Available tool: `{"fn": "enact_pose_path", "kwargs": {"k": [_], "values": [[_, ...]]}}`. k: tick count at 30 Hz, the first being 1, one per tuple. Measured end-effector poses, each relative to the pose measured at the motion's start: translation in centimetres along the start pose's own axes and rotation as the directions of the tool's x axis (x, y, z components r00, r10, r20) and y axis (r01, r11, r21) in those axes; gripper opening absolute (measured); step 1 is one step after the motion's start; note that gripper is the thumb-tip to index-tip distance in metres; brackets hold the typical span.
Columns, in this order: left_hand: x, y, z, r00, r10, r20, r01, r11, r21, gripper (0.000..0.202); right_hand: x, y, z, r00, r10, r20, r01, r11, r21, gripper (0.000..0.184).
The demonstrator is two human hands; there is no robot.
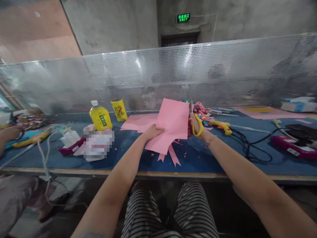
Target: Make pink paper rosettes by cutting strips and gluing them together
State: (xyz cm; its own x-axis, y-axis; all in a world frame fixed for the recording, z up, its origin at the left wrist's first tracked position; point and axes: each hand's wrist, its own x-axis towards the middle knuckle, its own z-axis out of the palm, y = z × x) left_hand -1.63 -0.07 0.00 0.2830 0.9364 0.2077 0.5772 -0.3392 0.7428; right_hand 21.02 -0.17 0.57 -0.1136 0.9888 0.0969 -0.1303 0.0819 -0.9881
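My left hand (pixel 154 132) grips the left edge of a pink paper sheet (pixel 173 119), which is raised and tilted above the blue table. In my right hand (pixel 197 127) is a pair of scissors (pixel 197 125) with yellow handles; the blades point up along the sheet's right edge. Whether the blades are apart I cannot tell. Beneath the held sheet, cut pink paper strips (pixel 174 155) with notched ends lie on the table. Another pink sheet (pixel 140 121) lies flat behind my left hand.
A yellow liquid bottle (pixel 100 116) and yellow can (pixel 119 110) stand at left. Colourful paper pieces (pixel 201 114) lie behind my right hand. A yellow glue gun (pixel 221 126) and purple power strip (pixel 294 147) are at right. Another person's hand (pixel 10 135) is far left.
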Motion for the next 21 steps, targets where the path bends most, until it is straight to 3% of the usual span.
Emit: {"fn": "enact_pose_path", "kwargs": {"k": [3, 13, 16, 19, 21], "values": [[0.1, 0.0, -0.1, 1.000, -0.001, 0.005, 0.000, 1.000, 0.030, 0.053, 0.0, 0.0, 0.4, 0.997, 0.072, -0.037, -0.070, 0.996, 0.048, 0.053], [0.1, -0.2, 0.0, 1.000, -0.009, 0.021, 0.009, 1.000, -0.005, 0.051, 0.1, -0.2, 0.3, 0.984, 0.073, -0.162, -0.064, 0.996, 0.060, 0.053], [0.2, -0.3, -0.2, 1.000, -0.001, -0.001, 0.001, 0.999, -0.043, 0.050, 0.1, -0.3, 0.1, 0.992, 0.060, -0.115, -0.050, 0.994, 0.093, 0.051], [0.8, -0.8, -0.6, 0.993, 0.012, -0.119, -0.030, 0.988, -0.151, 0.049, 0.5, -0.2, -0.3, 0.999, 0.046, -0.010, -0.045, 0.995, 0.084, 0.050], [1.5, -1.5, -0.9, 0.962, -0.074, -0.261, -0.004, 0.958, -0.286, 0.044, 1.0, -0.1, -1.0, 1.000, 0.015, -0.015, -0.014, 0.998, 0.054, 0.050]]}}
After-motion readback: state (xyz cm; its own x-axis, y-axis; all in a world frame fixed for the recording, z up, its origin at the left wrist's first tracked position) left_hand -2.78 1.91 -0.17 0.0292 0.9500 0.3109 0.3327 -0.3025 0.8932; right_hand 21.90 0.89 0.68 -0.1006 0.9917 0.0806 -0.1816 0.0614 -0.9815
